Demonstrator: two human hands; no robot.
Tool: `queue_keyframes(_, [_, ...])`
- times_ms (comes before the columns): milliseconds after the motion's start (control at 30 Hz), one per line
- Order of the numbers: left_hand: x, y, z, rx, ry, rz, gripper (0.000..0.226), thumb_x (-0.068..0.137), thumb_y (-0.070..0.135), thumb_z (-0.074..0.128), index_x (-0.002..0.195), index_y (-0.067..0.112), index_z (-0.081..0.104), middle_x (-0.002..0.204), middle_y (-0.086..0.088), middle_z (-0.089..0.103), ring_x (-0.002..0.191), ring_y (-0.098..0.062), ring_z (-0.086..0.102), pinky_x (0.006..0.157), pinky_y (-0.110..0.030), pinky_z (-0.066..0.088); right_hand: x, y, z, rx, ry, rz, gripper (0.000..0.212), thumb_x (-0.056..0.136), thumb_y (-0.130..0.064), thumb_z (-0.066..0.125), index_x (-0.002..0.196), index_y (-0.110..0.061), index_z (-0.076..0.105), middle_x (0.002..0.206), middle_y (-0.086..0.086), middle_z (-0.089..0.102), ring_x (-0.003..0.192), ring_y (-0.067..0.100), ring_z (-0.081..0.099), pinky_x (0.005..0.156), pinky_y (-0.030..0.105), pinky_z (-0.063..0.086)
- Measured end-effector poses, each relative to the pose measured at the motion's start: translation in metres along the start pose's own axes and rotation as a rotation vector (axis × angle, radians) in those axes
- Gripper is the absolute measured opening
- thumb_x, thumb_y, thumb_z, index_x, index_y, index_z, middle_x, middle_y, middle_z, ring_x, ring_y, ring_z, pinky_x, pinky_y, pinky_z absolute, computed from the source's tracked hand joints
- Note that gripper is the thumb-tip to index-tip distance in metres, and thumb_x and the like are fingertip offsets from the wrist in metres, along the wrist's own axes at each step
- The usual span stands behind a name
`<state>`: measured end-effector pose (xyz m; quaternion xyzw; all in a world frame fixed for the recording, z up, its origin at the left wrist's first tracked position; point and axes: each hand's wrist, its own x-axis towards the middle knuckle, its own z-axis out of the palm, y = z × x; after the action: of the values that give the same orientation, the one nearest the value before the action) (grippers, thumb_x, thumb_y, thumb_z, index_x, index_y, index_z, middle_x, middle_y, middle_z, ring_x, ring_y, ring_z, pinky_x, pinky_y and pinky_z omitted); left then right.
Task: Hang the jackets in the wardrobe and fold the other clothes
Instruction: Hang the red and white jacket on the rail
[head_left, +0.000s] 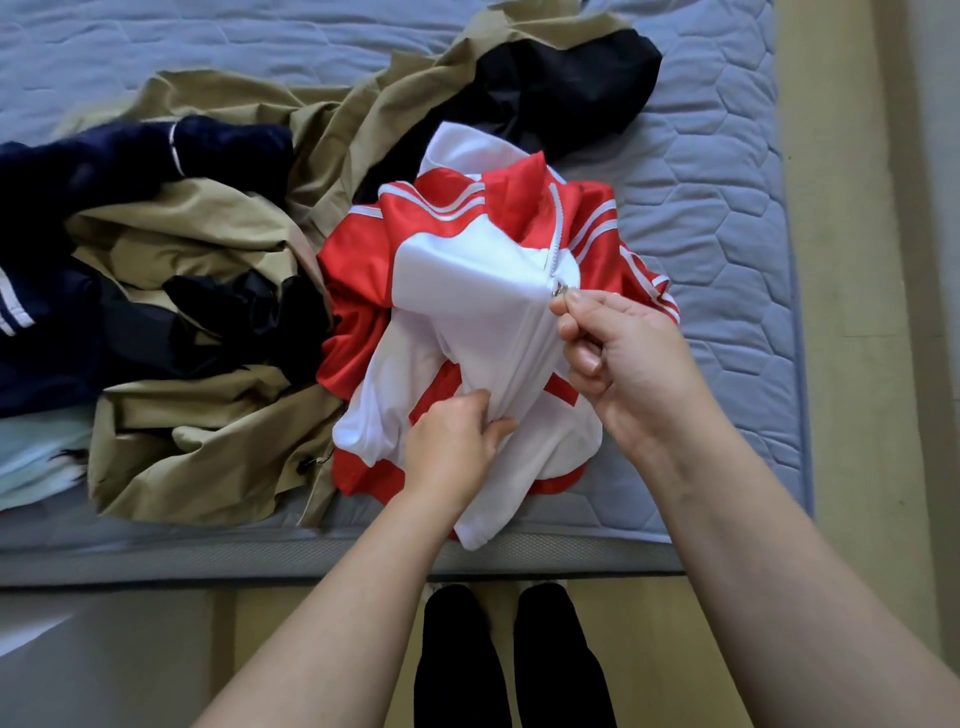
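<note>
Right hand (618, 348) pinching zip pull (558, 289) on my red-and-white jacket (467, 291); left hand (457, 436) gripping its white front; bed (701, 208) beneath.

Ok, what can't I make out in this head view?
Head view:
- Wardrobe: outside the frame.
- Zip pull: pinched, mostly hidden by right hand.
- Lower front of jacket: bunched, covered by left hand.
- Navy garment: cut off by left edge, tangled with khaki coat.
- Pale cloth: cut off by left edge, type unclear.

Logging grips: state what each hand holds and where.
The right hand pinches the zipper pull of the red-and-white jacket; the left hand grips its white front lower down.
</note>
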<state>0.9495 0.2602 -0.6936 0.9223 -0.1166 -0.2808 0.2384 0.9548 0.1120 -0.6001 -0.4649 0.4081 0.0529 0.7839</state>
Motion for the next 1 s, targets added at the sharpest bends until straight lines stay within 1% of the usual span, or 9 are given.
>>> queue_keyframes(267, [-0.007,-0.011,0.008,0.059,-0.111,-0.107,0.042,0.091,0.037,0.059,0.061,0.020,0.034,0.059,0.004,0.042,0.055,-0.012,0.042,0.047,-0.027,0.026,-0.014,0.011,0.000,-0.017,0.003,0.003,0.021,0.096,-0.009,0.049,0.080,-0.007,0.062,0.056,-0.004,0.053,0.037,0.003,0.031,0.036,0.013,0.022])
queue_keyframes(367, [-0.002,-0.006,-0.003,0.109,-0.184,-0.132,0.036,0.091,0.036,0.059,0.065,0.017,0.040,0.064,0.001,0.046,0.064,-0.018,0.050,0.053,-0.029,0.036,-0.025,0.010,0.003,0.005,0.010,-0.010,0.021,0.096,-0.008,0.049,0.080,-0.007,0.064,0.056,-0.004,0.054,0.038,0.004,0.032,0.038,0.013,0.022])
queue_keyframes(600, [-0.007,0.007,-0.028,0.225,-0.270,-0.161,0.025,0.092,0.036,0.056,0.077,0.018,0.048,0.075,0.002,0.052,0.076,-0.018,0.053,0.061,-0.031,0.040,-0.050,0.000,0.014,0.056,0.032,-0.046,0.022,0.095,-0.006,0.049,0.079,-0.007,0.064,0.056,-0.003,0.054,0.039,0.004,0.033,0.039,0.013,0.024])
queue_keyframes(667, [-0.007,0.007,-0.033,0.224,-0.316,-0.192,0.022,0.092,0.032,0.057,0.078,0.018,0.048,0.078,0.001,0.053,0.078,-0.019,0.053,0.062,-0.031,0.040,-0.057,0.001,0.016,0.061,0.030,-0.047,0.022,0.095,-0.006,0.049,0.079,-0.007,0.063,0.056,-0.003,0.054,0.039,0.005,0.034,0.039,0.014,0.024])
queue_keyframes(733, [-0.004,0.007,-0.047,0.227,-0.396,-0.218,0.007,0.089,0.020,0.056,0.086,0.015,0.053,0.087,-0.003,0.057,0.084,-0.022,0.057,0.065,-0.032,0.044,-0.065,0.002,0.017,0.042,0.020,-0.057,0.022,0.095,-0.006,0.049,0.078,-0.008,0.063,0.056,-0.002,0.054,0.039,0.005,0.034,0.039,0.014,0.025])
queue_keyframes(800, [-0.002,0.013,-0.073,0.235,-0.433,-0.235,0.018,0.084,0.010,0.051,0.099,0.015,0.060,0.100,-0.006,0.061,0.095,-0.025,0.059,0.072,-0.032,0.048,-0.072,0.000,0.018,-0.001,0.010,-0.066,0.023,0.095,-0.006,0.050,0.077,-0.009,0.064,0.057,-0.002,0.055,0.039,0.005,0.035,0.039,0.014,0.026])
queue_keyframes(867, [0.001,0.024,-0.108,0.185,-0.286,-0.208,0.023,0.080,0.009,0.050,0.096,0.018,0.063,0.101,-0.002,0.065,0.096,-0.024,0.060,0.078,-0.033,0.051,-0.078,-0.004,0.020,-0.049,0.014,-0.071,0.023,0.095,-0.007,0.051,0.077,-0.009,0.064,0.058,-0.001,0.056,0.040,0.005,0.036,0.039,0.013,0.027])
queue_keyframes(933, [0.001,0.043,-0.144,0.076,-0.056,-0.125,0.012,0.080,0.012,0.051,0.079,0.018,0.060,0.084,0.000,0.064,0.083,-0.021,0.059,0.069,-0.031,0.049,-0.084,-0.008,0.025,-0.079,0.026,-0.072,0.023,0.095,-0.007,0.051,0.077,-0.010,0.065,0.058,-0.001,0.056,0.040,0.004,0.036,0.039,0.013,0.027])
queue_keyframes(1000, [0.006,0.070,-0.169,-0.010,0.047,-0.030,0.015,0.082,0.018,0.053,0.067,0.018,0.052,0.070,0.004,0.058,0.069,-0.014,0.054,0.058,-0.027,0.040,-0.088,-0.012,0.031,-0.100,0.033,-0.077,0.023,0.095,-0.006,0.051,0.077,-0.009,0.064,0.058,0.000,0.055,0.039,0.003,0.036,0.038,0.012,0.027])
